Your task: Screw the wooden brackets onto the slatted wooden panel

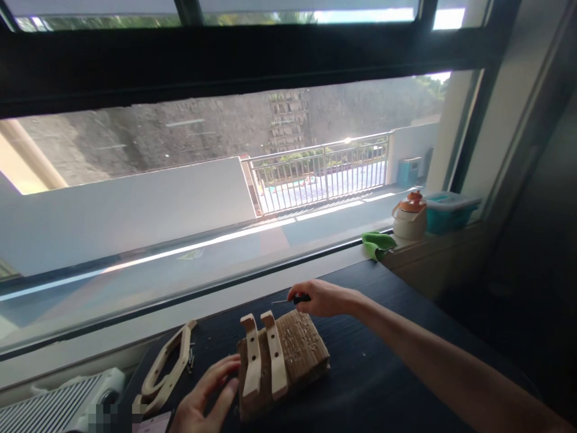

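A thick wooden block [305, 346] with a rough, chipped top lies on the dark table. Across its left part rest two pale wooden hooks [253, 356] side by side, each with dark holes and a curled far end. My left hand [208, 394] is at the block's left edge, thumb and fingers apart; the fingertips appear to touch its side. Above the block's far edge, my right hand [321, 297] is closed around the black handle of a screwdriver [301, 298]. Its thin metal shaft points left, apart from the hooks.
More pale wooden pieces [169, 361] lie left of the block, with several screws [191, 359] beside them. A phone-like object [154, 423] shows at the bottom edge. Along the window sill are a green cloth [377, 244], a bottle with an orange lid [410, 219] and a teal box [451, 214].
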The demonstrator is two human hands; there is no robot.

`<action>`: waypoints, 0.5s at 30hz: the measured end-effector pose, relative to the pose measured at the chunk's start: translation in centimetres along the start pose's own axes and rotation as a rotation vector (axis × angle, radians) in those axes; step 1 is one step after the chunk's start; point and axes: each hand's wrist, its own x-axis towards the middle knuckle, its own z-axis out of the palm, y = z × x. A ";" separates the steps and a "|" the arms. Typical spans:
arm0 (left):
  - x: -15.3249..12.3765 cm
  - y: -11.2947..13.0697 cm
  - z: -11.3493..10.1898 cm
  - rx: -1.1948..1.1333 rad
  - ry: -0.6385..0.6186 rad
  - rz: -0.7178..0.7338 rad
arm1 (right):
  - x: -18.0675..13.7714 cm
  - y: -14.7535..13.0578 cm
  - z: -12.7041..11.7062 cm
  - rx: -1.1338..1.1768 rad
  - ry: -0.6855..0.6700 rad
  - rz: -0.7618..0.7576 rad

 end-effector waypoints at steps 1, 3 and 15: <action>1.8 0.8 0.2 0.142 0.070 0.108 | -0.7 -0.5 0.1 -0.004 -0.011 -0.017; 5.2 2.4 0.9 0.354 0.187 0.312 | -1.8 -1.2 0.3 -0.029 -0.036 -0.040; 4.6 2.0 3.7 0.370 0.019 0.559 | -2.2 -4.2 -0.3 -0.324 -0.073 -0.141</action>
